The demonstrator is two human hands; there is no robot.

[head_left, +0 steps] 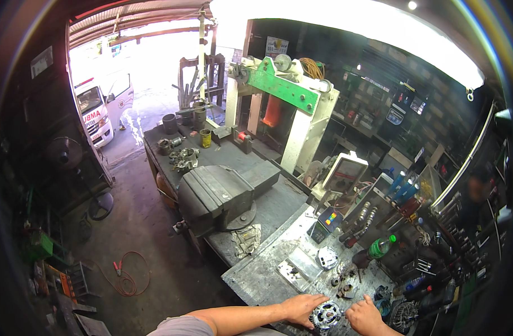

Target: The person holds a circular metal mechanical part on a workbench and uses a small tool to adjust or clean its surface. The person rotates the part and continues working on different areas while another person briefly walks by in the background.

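Observation:
A round silver alternator housing with slotted openings lies on the light metal worktop at the lower edge. My left hand grips its left rim, thumb side toward the part. At its right side my right hand is closed, fingers curled in a pinch; whatever they hold is too small to make out. Just beyond lie small dark metal parts, some of them cylindrical. Farther off are a second round silver part and a shallow metal tray. A ring-shaped part sits right of my right hand.
A large bench vise stands on the dark bench to the left, a crumpled cloth beside it. A dark bottle with a green cap stands beyond my right hand. Tools crowd the right side. A green-beamed press rises behind.

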